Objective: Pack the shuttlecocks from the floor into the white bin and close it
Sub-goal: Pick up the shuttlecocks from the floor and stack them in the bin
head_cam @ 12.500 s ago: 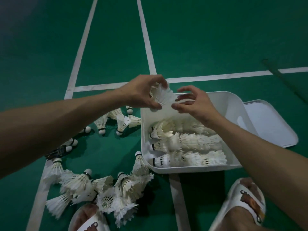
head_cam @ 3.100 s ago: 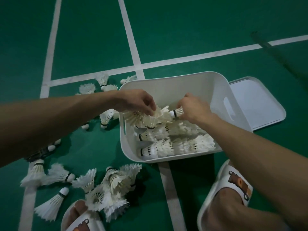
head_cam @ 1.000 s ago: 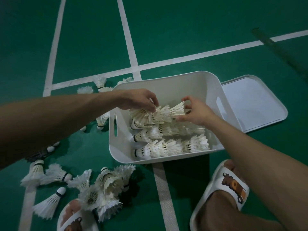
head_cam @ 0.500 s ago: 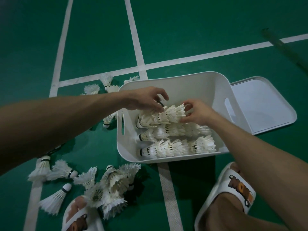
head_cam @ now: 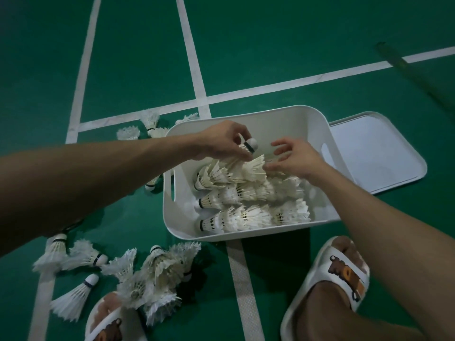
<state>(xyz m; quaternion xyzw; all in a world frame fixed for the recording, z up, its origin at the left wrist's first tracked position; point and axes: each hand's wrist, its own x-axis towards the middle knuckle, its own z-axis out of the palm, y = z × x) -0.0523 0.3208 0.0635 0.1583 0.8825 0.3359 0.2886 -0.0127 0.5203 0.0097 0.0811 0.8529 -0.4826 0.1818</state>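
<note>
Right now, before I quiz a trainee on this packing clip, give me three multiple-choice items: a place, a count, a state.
1. Where does the flat white lid lie relative to the white plastic bin? A on top; B on the green floor to its right; C beneath it.
2. How many rows of nested white feather shuttlecocks lie in the bin? A one; B three; C six.
3. What does the left hand do? A pinches a shuttlecock; B lies flat on the floor; C grips the lid.
Key: 1 B, the lid lies beside the bin's right wall; 2 B, three rows lie side by side; 3 A, its fingers pinch one near the cork.
</note>
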